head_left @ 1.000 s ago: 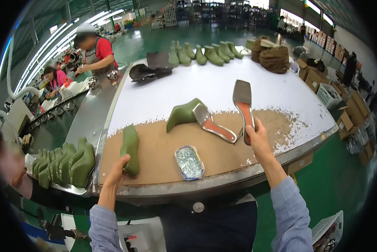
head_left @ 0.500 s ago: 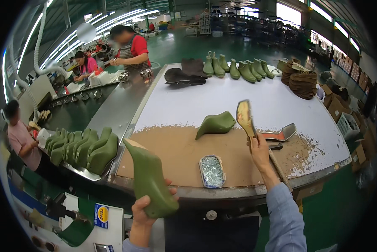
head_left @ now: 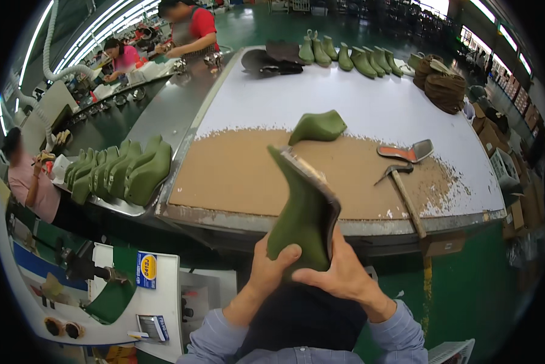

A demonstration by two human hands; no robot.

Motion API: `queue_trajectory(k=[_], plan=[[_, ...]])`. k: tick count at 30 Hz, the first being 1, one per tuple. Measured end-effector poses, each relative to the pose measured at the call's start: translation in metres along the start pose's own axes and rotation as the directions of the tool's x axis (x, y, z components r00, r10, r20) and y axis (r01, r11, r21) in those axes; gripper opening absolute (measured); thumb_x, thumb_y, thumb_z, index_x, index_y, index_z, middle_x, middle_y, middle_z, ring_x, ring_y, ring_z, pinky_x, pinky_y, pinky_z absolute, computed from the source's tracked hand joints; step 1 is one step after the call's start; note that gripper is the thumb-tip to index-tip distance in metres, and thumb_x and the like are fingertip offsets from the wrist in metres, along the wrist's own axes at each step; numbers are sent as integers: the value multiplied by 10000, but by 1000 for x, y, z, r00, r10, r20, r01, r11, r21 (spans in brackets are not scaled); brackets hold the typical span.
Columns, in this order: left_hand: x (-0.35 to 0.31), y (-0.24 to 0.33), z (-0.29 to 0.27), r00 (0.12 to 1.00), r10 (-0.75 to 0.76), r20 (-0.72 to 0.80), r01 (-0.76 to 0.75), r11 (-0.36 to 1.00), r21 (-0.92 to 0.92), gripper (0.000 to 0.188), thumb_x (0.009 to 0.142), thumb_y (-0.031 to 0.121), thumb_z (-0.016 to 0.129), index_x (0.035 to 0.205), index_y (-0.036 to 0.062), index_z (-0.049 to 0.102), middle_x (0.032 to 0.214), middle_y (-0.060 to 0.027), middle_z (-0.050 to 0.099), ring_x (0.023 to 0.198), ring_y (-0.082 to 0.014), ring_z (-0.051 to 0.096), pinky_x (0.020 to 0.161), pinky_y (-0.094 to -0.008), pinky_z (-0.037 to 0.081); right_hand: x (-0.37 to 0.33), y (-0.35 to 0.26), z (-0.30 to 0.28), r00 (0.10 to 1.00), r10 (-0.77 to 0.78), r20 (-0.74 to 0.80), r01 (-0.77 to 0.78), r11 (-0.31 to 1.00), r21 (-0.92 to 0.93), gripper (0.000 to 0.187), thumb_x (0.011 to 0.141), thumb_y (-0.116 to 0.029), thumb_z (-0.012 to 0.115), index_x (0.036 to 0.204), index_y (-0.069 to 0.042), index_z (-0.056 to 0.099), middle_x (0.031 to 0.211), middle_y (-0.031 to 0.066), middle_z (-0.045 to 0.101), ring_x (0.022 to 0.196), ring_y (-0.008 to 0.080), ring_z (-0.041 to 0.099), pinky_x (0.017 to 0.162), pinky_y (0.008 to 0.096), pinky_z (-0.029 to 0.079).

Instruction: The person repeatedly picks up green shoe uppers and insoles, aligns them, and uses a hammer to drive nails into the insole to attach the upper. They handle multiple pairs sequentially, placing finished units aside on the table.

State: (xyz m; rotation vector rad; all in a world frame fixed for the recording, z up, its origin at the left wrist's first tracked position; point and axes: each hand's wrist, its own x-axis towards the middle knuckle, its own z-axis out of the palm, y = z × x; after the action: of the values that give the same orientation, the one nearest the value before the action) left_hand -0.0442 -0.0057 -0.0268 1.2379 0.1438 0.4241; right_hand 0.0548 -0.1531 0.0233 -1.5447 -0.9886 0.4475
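Note:
A green shoe last point(head_left: 301, 212) is held up in front of me, its toe pointing up and away. My left hand point(head_left: 265, 265) is closed around its lower left side, thumb across the green surface. My right hand point(head_left: 345, 274) grips it from the right, thumb on the last, fingers behind its sole side. Along that side lies a thin insole point(head_left: 313, 171), seen mostly edge-on and pressed against the last by the right hand. Farther off, a second green last point(head_left: 318, 127) lies on the table. A hammer point(head_left: 402, 188) and an orange-and-grey insole point(head_left: 402, 151) rest to the right.
The table point(head_left: 224, 194) has a worn brown patch and a metal edge. Several green lasts point(head_left: 140, 173) stand on a tray at left; green boot-shaped lasts point(head_left: 360, 60) line the far edge. Black pieces point(head_left: 266, 62) and a brown bundle point(head_left: 444, 91) lie nearby. Co-workers stand at left.
The insole from my right hand has come against the sole of the last. Both hands now hold the last, which has moved right. The view has tilted down; the nail tray no longer shows.

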Motion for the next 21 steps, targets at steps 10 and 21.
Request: queue_trajectory(k=[10,21], plan=[[19,25,-12,930,166,-328,-277,903,-330,612,998,288,674,1445,-42,418,1328,-188,590,1161,-247,636,970,-356,542,-12,37,-17,991,-83,101,127,793,-596,961,701,-127,879,1491,54,364,1170,229,607,1068,409,601,926,456,506],[94,21,-35,965,109,238,-260,513,818,292,920,21,629,1199,14,711,1141,-197,727,1052,-319,700,924,-420,541,-12,51,15,982,-64,179,179,634,-752,875,691,-113,860,1427,79,429,1068,190,610,973,368,606,837,442,518]])
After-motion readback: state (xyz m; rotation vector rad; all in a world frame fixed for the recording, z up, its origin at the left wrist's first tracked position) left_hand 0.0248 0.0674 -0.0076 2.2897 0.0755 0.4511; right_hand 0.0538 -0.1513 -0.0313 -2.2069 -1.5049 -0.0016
